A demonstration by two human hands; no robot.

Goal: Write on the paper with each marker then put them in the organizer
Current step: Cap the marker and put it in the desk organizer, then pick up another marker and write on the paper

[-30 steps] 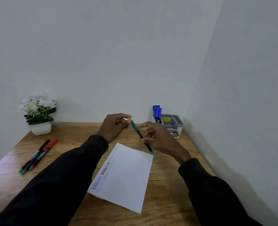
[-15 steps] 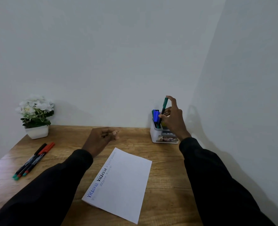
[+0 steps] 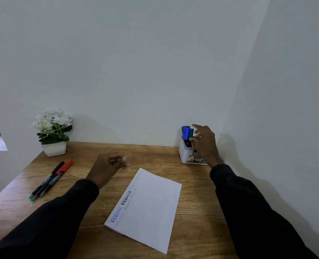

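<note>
A white organizer point(image 3: 184, 156) was seen at the far right corner of the wooden worktop point(image 3: 198, 202), with blue markers point(image 3: 186, 132) and a green marker point(image 3: 192, 132) stood upright in it. The right hand point(image 3: 204, 144) was held just beside them, its grip open and fingers spread. The left hand point(image 3: 108, 167) was held above the middle, its grip loosely curled on nothing. A written-on paper point(image 3: 151, 208) was laid near the front edge, and three markers point(image 3: 50, 181) by the left edge.
</note>
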